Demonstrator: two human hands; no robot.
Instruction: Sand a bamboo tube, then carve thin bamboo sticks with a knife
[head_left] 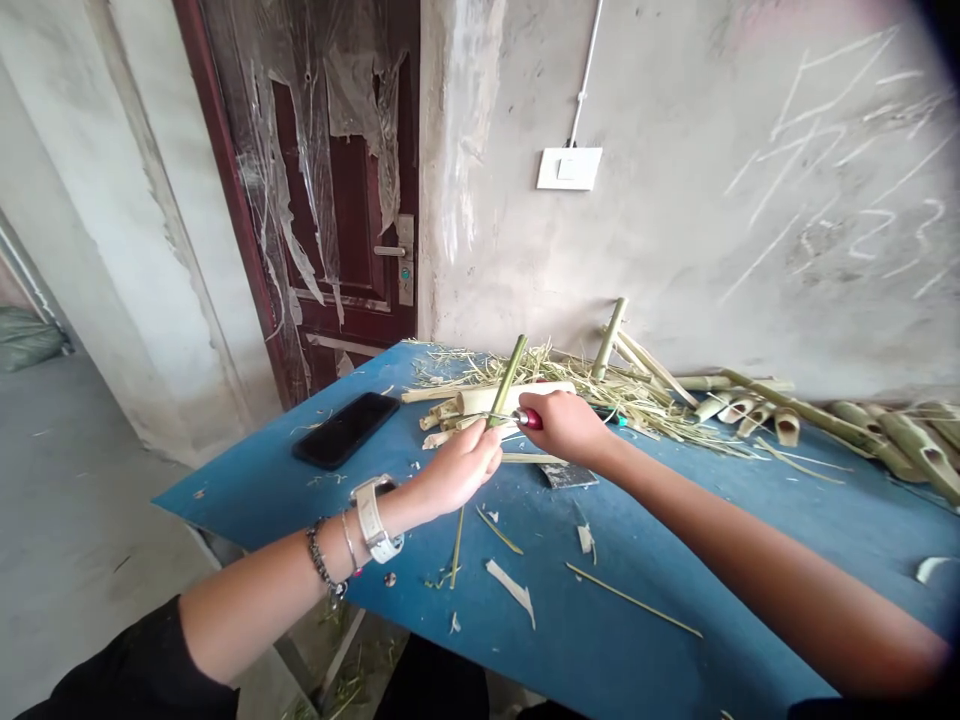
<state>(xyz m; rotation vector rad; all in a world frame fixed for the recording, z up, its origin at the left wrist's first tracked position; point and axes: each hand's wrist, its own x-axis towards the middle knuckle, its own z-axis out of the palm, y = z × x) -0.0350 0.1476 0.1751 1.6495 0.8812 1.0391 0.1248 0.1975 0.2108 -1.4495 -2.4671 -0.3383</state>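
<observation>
Left grip: left hand [454,468] clenching a thin green bamboo stick [507,380], tilted up above the blue table [645,640]
Right grip: right hand [566,427] grasping a red-handled tool [529,419], its metal tip [517,416] just beside the stick
Table: black phone [345,430] lying left, cut bamboo tubes [922,450] piling right

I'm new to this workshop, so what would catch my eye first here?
Your eye would probably go first to the two bare hands above the blue table: the left hand grasps a thin green bamboo stick, while the right hand closes on a red-handled tool. Behind them lies a heap of pale bamboo shavings, with cut bamboo tubes along the wall at right. A black smartphone stands out at the table's left.
</observation>
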